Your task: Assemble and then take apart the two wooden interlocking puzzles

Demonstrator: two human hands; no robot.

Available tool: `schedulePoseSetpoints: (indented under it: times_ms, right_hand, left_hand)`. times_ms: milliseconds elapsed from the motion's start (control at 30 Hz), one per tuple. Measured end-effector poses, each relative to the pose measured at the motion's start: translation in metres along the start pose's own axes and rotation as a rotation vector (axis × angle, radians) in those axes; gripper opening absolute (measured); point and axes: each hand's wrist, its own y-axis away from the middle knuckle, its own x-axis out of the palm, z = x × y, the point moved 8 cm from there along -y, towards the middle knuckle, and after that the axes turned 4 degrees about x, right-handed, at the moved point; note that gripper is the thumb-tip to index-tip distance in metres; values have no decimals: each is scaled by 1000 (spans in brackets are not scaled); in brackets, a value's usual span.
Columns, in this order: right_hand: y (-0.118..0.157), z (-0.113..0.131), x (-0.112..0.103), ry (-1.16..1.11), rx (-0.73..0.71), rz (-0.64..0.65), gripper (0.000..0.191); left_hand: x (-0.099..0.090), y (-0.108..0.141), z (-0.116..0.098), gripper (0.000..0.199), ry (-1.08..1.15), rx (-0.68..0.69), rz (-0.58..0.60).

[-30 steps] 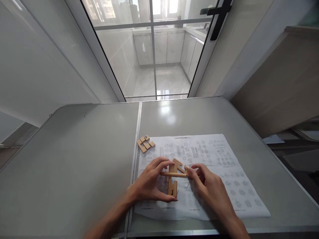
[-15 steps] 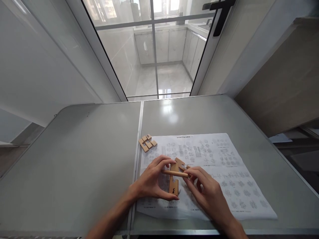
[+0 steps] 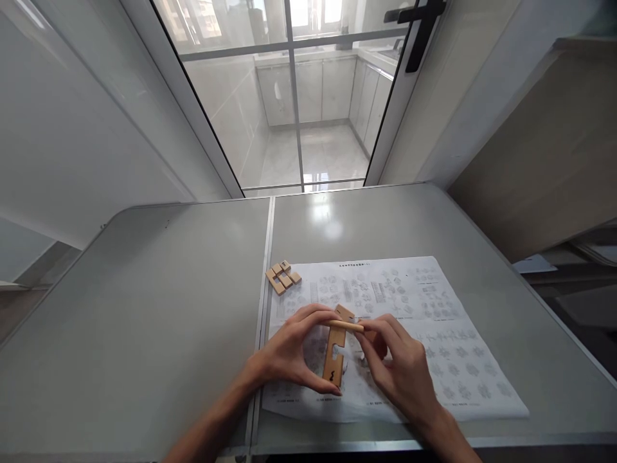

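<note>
My left hand (image 3: 299, 350) grips a notched wooden puzzle piece (image 3: 332, 366) between its thumb at the near end and its fingers at the far end. A dark mark is on that piece near the thumb. My right hand (image 3: 398, 354) pinches the end of a narrow wooden puzzle piece (image 3: 348, 326), seen edge-on. The narrow piece lies across the far part of the notched one, its left end by my left fingertips; I cannot tell whether the two touch. Another wooden piece (image 3: 344, 312) shows just beyond, partly hidden.
A printed sheet (image 3: 453, 347) with rows of small diagrams lies under my hands on the grey table (image 3: 193, 321). Several wooden puzzle pieces (image 3: 278, 283) lie together at its far left corner, by the metal seam (image 3: 267, 257). A glass door (image 3: 318, 96) stands behind the table.
The narrow piece has shifted slightly towards the far side and tilted in my right fingers. The notched piece has turned a little, its near end lower in view.
</note>
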Motion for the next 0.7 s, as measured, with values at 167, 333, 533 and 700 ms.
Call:
schedulePoseSetpoints:
  times_ms: [167,333,533,700]
  right_hand:
    - [-6,2,1,39,-51,-39,14]
    - [-10,13,-10,37,-150,-72,17]
    - [-5,31,-40,45,-287,-235,27]
    - [-1,28,-39,-130,-222,-145,33]
  left_hand:
    - [-2,-1,-3,101,-54,15,3]
    - [-8,1,-13,108,-80,107,-72]
    - [-22,-2,-16,32,-3,-134,-288]
    - [19,-15,-28,42,496,-284,83]
